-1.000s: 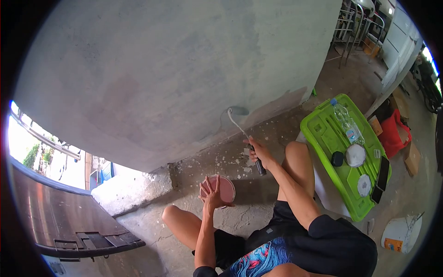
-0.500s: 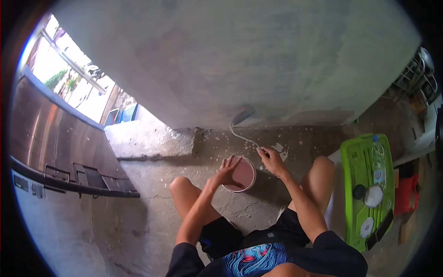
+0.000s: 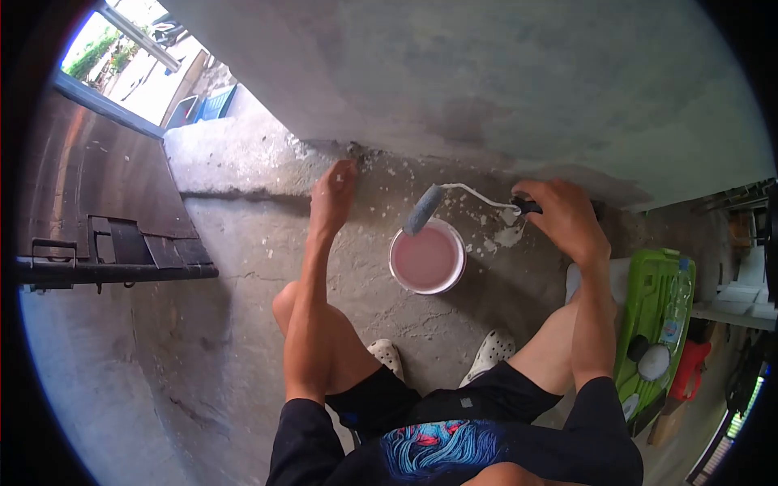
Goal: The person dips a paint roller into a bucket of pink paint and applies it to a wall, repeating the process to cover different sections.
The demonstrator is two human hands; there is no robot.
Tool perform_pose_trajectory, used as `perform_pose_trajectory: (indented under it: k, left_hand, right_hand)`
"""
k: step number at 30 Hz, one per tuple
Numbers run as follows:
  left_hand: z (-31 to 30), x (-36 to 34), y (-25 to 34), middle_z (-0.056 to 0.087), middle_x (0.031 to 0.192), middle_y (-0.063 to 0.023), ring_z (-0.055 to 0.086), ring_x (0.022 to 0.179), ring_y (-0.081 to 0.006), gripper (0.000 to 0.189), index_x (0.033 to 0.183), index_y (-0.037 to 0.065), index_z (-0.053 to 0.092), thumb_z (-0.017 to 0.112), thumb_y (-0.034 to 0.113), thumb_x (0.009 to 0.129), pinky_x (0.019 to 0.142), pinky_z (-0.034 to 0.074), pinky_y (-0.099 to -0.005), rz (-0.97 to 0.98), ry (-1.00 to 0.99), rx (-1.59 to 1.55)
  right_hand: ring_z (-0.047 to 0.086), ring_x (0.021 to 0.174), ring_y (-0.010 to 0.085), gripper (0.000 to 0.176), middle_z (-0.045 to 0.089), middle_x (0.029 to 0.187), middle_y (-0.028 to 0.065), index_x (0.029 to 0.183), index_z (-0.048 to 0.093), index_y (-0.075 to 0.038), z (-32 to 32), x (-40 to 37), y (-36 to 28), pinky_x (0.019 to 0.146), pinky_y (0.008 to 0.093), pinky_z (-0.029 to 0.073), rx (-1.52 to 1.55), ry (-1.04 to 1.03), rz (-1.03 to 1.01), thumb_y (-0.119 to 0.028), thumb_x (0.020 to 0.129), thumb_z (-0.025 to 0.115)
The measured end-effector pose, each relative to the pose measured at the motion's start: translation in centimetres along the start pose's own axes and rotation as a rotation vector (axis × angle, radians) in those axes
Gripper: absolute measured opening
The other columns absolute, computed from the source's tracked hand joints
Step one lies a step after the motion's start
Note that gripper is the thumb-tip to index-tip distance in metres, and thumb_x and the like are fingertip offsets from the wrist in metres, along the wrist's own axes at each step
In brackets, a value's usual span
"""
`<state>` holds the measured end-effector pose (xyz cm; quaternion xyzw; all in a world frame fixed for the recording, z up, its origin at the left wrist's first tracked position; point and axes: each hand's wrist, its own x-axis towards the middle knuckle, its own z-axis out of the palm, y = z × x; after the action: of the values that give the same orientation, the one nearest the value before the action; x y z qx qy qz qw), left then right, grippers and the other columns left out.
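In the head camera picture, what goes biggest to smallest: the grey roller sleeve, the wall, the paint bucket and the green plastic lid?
Largest to smallest, as they look here:
1. wall
2. green plastic lid
3. paint bucket
4. grey roller sleeve

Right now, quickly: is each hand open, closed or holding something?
Left hand: fingers partly curled, no object visible in it; can't tell if fully closed.
Right hand: closed, holding the paint roller.
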<state>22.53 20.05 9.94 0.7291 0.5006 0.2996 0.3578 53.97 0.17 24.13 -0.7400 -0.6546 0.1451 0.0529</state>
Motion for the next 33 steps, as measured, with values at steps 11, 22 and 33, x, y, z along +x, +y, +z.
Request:
perform_pose_trajectory:
  k: [11, 22, 33]
  left_hand:
    - [4.2, -2.8, 3.0, 0.069, 0.111, -0.0171, 0.07, 0.095, -0.0288, 0.032, 0.121, 0.002, 0.064, 0.063, 0.024, 0.098, 0.078, 0.056, -0.0387, 0.175, -0.384, 0.065]
    - [6.2, -4.5, 4.2, 0.067, 0.122, -0.0146, 0.069, 0.101, -0.0328, 0.044, 0.128, 0.011, 0.064, 0.071, 0.03, 0.09, 0.085, 0.057, -0.0429, 0.235, -0.598, 0.221]
    - [7.1, -5.2, 3.2, 0.066, 0.124, -0.0145, 0.066, 0.107, -0.0349, 0.043, 0.131, 0.013, 0.063, 0.069, 0.028, 0.091, 0.089, 0.055, -0.0446, 0.245, -0.66, 0.342]
  right_hand:
    - [0.065, 0.089, 0.0359, 0.024, 0.068, 0.088, 0.0139, 0.1, 0.067, -0.007, 5.9, -2.1, 0.6, 0.08, 0.0475, 0.049, 0.091, -0.024, -0.175, 0.0, 0.077, 0.071]
    - [0.064, 0.094, 0.038, 0.019, 0.066, 0.09, 0.0178, 0.101, 0.064, -0.003, 10.5, -1.9, -2.2, 0.079, 0.0478, 0.05, -0.104, -0.202, -0.241, 0.002, 0.084, 0.057]
    - [0.065, 0.092, 0.0353, 0.025, 0.065, 0.093, 0.0202, 0.096, 0.063, -0.001, 15.4, -2.4, -5.0, 0.078, 0.0442, 0.052, -0.249, -0.245, -0.271, 0.004, 0.072, 0.067]
